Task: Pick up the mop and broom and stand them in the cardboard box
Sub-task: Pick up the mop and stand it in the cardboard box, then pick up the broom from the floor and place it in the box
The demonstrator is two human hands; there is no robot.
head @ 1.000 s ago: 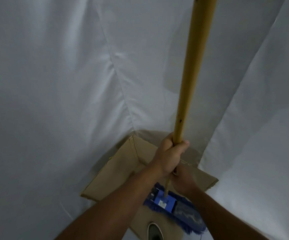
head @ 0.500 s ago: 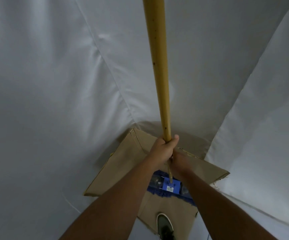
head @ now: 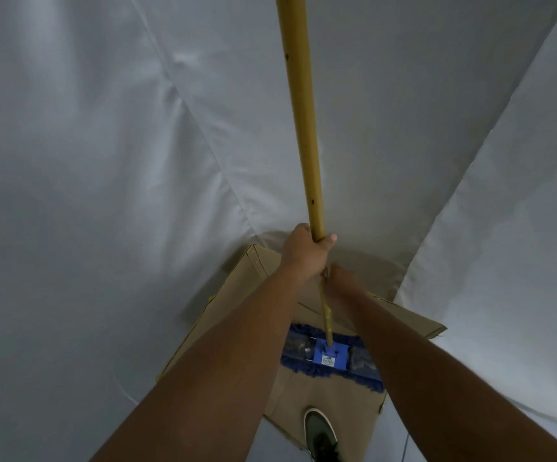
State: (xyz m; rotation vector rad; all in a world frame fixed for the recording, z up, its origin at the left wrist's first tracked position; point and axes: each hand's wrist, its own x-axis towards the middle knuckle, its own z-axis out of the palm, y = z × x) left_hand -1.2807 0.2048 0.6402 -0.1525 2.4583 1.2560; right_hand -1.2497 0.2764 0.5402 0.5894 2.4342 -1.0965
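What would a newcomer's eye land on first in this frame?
The yellow handle running from top centre down into both hands: the left hand grips above, the right hand just below. Under them the blue mop head sits over the open cardboard box, with white sheeting all around.

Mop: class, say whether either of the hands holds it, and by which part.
Both hold the mop by its yellow handle: left hand higher, right hand just below, well above the blue head.
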